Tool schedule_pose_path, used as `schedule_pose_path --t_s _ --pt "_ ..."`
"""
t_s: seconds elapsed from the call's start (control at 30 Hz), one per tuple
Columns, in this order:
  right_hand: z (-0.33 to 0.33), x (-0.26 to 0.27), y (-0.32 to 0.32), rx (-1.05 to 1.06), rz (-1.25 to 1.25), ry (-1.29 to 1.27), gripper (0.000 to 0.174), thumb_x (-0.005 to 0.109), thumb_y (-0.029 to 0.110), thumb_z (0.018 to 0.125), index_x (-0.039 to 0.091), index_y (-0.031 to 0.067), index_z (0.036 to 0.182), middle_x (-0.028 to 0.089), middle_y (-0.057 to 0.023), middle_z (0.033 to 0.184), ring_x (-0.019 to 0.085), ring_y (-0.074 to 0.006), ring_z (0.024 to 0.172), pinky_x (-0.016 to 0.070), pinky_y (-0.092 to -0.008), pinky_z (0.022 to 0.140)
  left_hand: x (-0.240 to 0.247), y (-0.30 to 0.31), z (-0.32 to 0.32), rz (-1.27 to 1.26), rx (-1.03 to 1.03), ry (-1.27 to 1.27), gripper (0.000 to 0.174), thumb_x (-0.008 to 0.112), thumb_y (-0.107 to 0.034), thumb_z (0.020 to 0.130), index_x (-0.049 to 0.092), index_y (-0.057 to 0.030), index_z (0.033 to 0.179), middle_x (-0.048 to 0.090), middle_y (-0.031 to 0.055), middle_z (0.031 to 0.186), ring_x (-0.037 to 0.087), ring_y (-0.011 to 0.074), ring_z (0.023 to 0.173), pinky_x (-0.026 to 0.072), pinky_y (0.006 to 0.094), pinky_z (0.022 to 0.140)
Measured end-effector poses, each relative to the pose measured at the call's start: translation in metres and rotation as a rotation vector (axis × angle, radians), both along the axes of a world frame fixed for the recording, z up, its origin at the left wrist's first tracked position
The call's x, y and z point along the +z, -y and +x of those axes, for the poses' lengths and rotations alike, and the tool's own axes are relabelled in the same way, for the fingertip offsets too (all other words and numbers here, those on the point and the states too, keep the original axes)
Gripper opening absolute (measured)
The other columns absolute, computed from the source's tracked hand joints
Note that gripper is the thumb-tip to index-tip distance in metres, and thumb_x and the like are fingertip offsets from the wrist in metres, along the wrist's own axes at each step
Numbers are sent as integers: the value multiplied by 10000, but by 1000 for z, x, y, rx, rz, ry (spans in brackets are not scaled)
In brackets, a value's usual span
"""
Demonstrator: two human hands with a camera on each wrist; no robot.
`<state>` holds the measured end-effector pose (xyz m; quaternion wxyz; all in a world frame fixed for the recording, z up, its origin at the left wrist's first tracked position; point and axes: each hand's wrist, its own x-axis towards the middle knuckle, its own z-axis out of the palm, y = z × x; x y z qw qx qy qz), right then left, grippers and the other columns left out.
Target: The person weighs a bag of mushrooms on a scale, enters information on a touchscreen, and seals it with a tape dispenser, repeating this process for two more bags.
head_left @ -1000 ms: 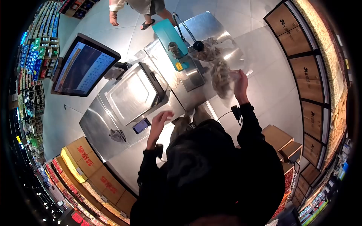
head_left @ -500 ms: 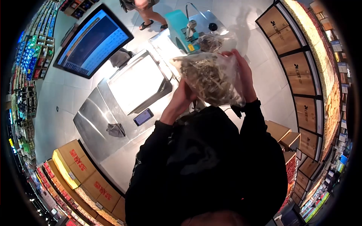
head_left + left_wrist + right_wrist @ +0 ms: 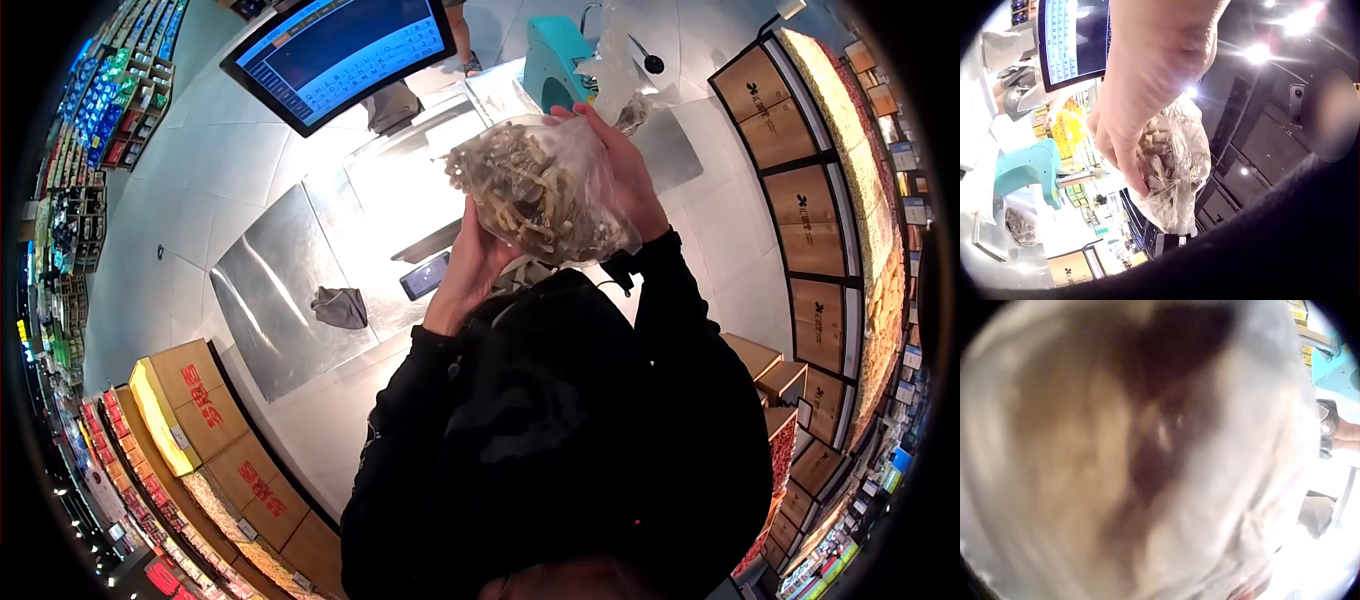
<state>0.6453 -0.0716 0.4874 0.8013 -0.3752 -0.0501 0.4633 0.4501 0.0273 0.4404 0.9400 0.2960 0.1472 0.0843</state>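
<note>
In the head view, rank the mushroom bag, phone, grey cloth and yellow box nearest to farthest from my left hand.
1. mushroom bag, held against the left hand.
2. phone, just picture-left of it.
3. grey cloth, further left.
4. yellow box, far lower left.

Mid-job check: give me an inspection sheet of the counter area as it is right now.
Surface: steel counter, scale platter bright with glare.
Job's things: clear bag of mushrooms, held up above the counter.
Clutter: phone and grey cloth on the counter; teal sealer at the far end.
Grippers: left hand presses the bag's underside; right hand grips its far side.
Cables: nothing seen.
Surroundings: touch screen, stacked cartons, shop shelves.
</note>
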Motion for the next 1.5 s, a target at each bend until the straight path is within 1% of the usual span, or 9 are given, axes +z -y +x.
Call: schedule_pose_path --t_s 0.17,0.3,0.4,0.57,0.77,0.97,1.17,1.27,1.5 --pt "-23 -29 -34 -25 -1 191 271 456 280 1033 547 47 1137 643 -103 1135 614 -175 1049 501 -296 901 -41 -29 -19 -4 156 -116 638 222 -499 1041 180 -55 1497 340 190 1481 397 301 1344 439 474 1052" --pt "-61 -65 -106 -105 -228 792 265 501 235 1009 671 32 990 693 -64 985 621 -99 887 463 -251 786 -107 -59 -48 41 357 -401 657 271 -490 1036 163 -36 1499 339 228 1468 385 335 1343 463 460 1017" --pt "-55 -115 -154 -83 -188 1288 229 547 168 953 631 3 1088 694 -117 974 653 -246 831 502 -346 783 -101 -74 -59 233 430 -435 642 377 -403 1030 156 -26 1500 328 233 1470 379 334 1348 464 442 1010" --pt "-70 -150 -196 142 -242 2036 472 618 81 819 528 0 1275 549 -188 1300 506 -349 1203 405 -439 1029 -108 -119 -35 737 483 -581 940 686 -402 886 110 28 1490 315 224 1471 402 314 1328 457 396 984" --pt "-105 -186 -186 477 -99 1739 557 672 119 812 464 -32 1306 467 -214 1366 425 -351 1296 367 -427 1065 -155 -158 -60 508 514 -655 964 734 -451 835 168 48 1436 241 283 1477 414 352 1310 480 419 912" --pt "-104 -168 -167 499 8 1854 483 643 137 862 496 7 1303 451 -183 1392 421 -344 1301 347 -437 1078 -176 -161 -63 26 812 -516 581 731 -294 869 410 -13 1263 508 104 1197 510 205 1056 507 385 782" --pt "-43 -128 -100 558 -158 1496 447 634 137 869 535 29 1291 506 -162 1372 455 -332 1283 370 -409 1066 -182 -151 -61 50 842 -517 782 732 -300 870 275 75 1381 481 157 1279 469 268 1225 483 394 885" --pt "4 -148 -57 431 -308 1525 369 631 137 885 567 25 1231 575 -156 1263 527 -330 1188 413 -396 1009 -178 -140 -54 51 866 -561 545 711 -257 889 435 -33 1302 537 86 1194 539 221 1129 484 398 916" --pt "46 -168 4 212 -504 1226 223 595 100 928 614 31 1139 660 -116 1019 640 -189 864 499 -302 769 -185 -106 -70 4 707 -483 535 688 -200 905 432 -22 1341 593 67 1153 572 190 1099 478 394 930"
